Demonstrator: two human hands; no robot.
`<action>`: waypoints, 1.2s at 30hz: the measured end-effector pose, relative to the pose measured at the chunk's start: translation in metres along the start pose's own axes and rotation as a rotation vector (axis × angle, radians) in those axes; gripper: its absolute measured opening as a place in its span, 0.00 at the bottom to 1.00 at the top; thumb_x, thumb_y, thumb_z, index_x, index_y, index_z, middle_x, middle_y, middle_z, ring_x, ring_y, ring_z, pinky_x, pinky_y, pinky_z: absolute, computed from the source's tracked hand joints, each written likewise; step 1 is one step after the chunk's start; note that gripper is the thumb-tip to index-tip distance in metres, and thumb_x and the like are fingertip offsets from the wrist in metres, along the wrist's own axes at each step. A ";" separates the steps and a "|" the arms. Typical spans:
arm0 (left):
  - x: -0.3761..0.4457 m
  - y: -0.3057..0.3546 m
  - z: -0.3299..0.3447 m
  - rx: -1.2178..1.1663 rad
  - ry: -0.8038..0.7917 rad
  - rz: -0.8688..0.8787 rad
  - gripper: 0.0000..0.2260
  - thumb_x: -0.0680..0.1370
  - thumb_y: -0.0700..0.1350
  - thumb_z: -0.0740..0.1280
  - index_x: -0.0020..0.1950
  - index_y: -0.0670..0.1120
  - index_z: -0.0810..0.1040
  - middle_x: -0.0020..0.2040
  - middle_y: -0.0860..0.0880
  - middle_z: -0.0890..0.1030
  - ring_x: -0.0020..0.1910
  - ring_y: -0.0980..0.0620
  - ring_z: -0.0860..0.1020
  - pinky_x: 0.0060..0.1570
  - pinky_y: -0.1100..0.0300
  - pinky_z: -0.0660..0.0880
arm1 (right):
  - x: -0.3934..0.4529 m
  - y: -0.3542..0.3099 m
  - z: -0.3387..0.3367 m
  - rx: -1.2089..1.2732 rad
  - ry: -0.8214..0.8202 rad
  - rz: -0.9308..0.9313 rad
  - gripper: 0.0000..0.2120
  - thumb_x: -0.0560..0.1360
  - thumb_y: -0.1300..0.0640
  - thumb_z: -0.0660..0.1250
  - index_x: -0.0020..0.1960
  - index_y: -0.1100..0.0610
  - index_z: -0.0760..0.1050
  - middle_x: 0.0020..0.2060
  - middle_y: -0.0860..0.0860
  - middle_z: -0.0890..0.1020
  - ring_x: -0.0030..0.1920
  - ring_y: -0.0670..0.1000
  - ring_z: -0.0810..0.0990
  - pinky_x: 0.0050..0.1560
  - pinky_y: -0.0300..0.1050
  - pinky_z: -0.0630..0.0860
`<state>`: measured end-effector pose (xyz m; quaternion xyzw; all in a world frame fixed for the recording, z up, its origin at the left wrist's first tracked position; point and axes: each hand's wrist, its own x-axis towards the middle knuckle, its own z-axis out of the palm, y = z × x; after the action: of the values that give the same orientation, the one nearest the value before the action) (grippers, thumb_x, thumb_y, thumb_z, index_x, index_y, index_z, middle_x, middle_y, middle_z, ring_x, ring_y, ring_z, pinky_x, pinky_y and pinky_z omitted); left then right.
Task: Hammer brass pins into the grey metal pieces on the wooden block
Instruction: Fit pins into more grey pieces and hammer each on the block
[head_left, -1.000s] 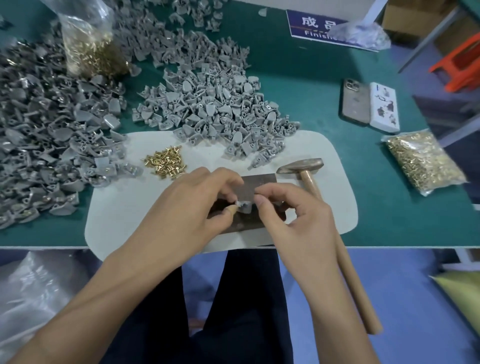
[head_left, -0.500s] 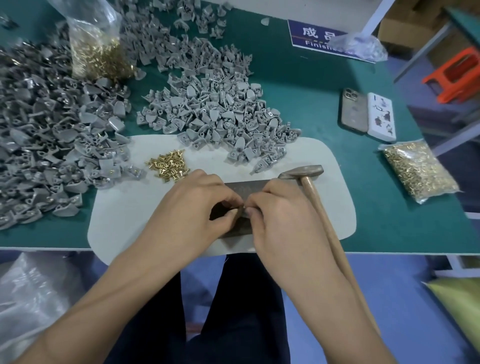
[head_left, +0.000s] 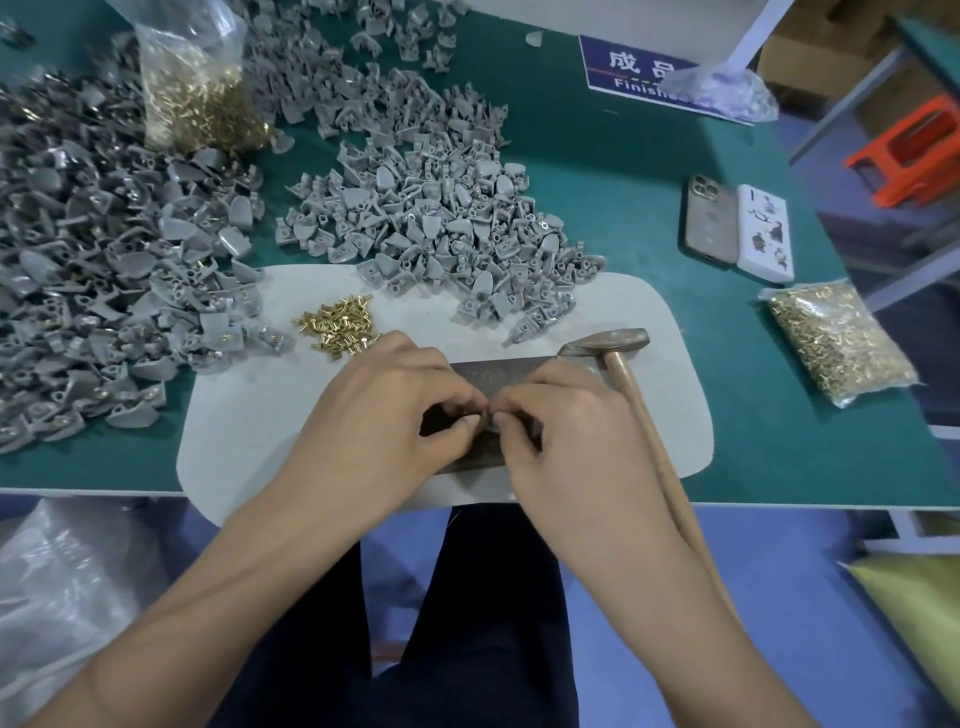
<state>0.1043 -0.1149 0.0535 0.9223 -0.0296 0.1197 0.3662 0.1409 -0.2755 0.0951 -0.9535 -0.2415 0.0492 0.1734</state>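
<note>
Both hands, left hand (head_left: 387, 415) and right hand (head_left: 563, 426), pinch a small grey piece (head_left: 485, 415) on the block (head_left: 498, 371); seat the pin upright before reaching for the hammer (head_left: 610, 345).

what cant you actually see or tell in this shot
- Head view: what the left hand and right hand pinch between their fingertips; the fingers cover it.
- Middle of the block: under both hands.
- Hammer handle: lower part behind the right forearm.
- Blue sign: text cut off by a crumpled plastic bag.
- Left pile of grey pieces: runs off the frame edge.
</note>
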 end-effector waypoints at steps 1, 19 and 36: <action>0.000 0.000 0.000 -0.002 0.000 -0.002 0.05 0.71 0.43 0.77 0.44 0.52 0.87 0.36 0.56 0.79 0.42 0.52 0.71 0.43 0.55 0.70 | -0.001 0.002 0.001 0.032 0.034 0.003 0.06 0.76 0.60 0.69 0.43 0.52 0.83 0.40 0.47 0.77 0.44 0.50 0.77 0.53 0.49 0.68; -0.003 0.002 0.002 0.050 0.038 0.027 0.05 0.70 0.42 0.77 0.43 0.50 0.86 0.38 0.55 0.80 0.41 0.49 0.73 0.42 0.50 0.74 | -0.003 0.017 0.006 0.268 0.126 0.004 0.05 0.77 0.56 0.71 0.52 0.50 0.84 0.45 0.47 0.81 0.48 0.47 0.78 0.50 0.43 0.74; -0.007 0.007 0.011 0.143 0.123 -0.068 0.02 0.73 0.49 0.75 0.43 0.56 0.85 0.38 0.58 0.78 0.43 0.51 0.71 0.44 0.52 0.72 | -0.034 0.079 -0.020 0.477 0.083 0.090 0.11 0.82 0.41 0.53 0.52 0.42 0.72 0.33 0.45 0.75 0.29 0.45 0.69 0.29 0.41 0.68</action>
<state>0.0986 -0.1275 0.0492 0.9375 0.0328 0.1654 0.3043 0.1500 -0.3628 0.0863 -0.8966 -0.1729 0.0733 0.4010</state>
